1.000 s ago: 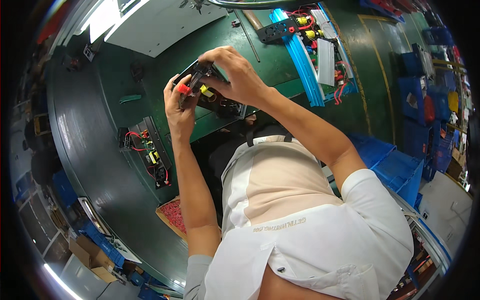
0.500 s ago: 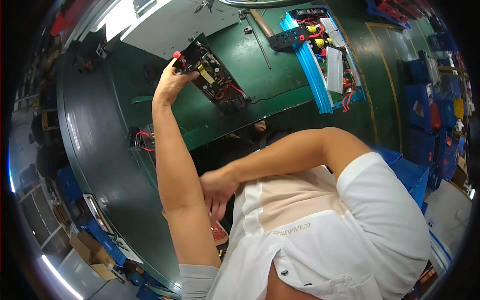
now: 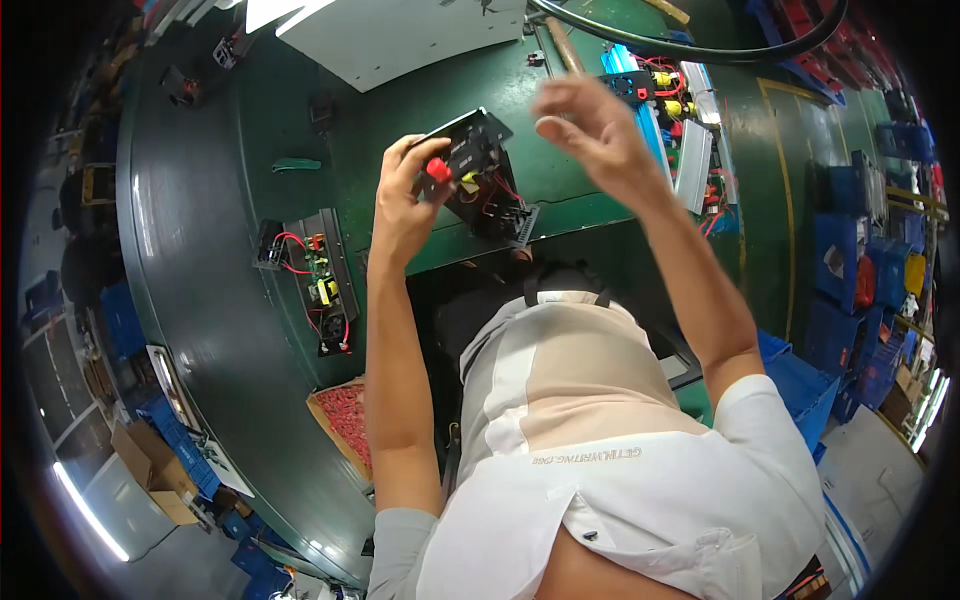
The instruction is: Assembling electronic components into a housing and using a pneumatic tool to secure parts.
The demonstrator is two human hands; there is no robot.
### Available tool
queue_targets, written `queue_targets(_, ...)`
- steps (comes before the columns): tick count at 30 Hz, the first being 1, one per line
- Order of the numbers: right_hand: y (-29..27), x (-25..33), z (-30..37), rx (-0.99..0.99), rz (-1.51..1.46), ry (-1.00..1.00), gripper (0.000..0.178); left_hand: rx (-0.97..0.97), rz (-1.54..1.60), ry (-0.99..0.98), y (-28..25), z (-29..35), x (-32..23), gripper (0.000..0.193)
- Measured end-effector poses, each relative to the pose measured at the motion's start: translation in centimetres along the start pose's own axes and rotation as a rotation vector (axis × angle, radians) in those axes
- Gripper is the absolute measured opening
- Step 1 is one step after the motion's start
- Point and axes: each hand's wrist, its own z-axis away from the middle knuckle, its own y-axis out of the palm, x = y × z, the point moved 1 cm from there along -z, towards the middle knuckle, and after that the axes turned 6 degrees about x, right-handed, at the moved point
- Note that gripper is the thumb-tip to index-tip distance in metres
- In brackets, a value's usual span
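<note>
My left hand [image 3: 404,190] grips a black electronic unit [image 3: 512,185], an open metal housing with a circuit board inside. Its black end panel [image 3: 472,150] is tilted up, and a red terminal knob [image 3: 440,170] stands beside my thumb. Red wires and a yellow part show partly inside; the panel hides the rest of the board. The unit's lower end is near the bench's front edge. My right hand [image 3: 600,135], slightly blurred, is raised in the air to the unit's right, fingers apart and holding nothing.
Blue-sided housings with wired boards [image 3: 690,130] lie on the right. A second wired board [image 3: 325,280] lies to the left, above a tray of small red parts [image 3: 345,425]. A hammer [image 3: 563,45] and a white panel [image 3: 400,40] are farther back. A black hose [image 3: 700,48] arches overhead.
My right hand has come from beside my left forearm up to the unit's right. The unit has been turned and tipped in my left hand, so its end panel now faces up.
</note>
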Motion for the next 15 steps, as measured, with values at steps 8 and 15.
queue_targets(8, 2.7, 6.0, -2.5, 0.522, 0.941, -0.194, 0.098, -0.096, 0.123, 0.014, 2.6, 3.2, 0.6, 0.055)
queue_targets(15, 4.2, 0.7, -1.3, 0.472, 0.73, -0.29, 0.079, -0.202, 0.48, -0.093, 3.5, 4.3, -0.4, 0.082)
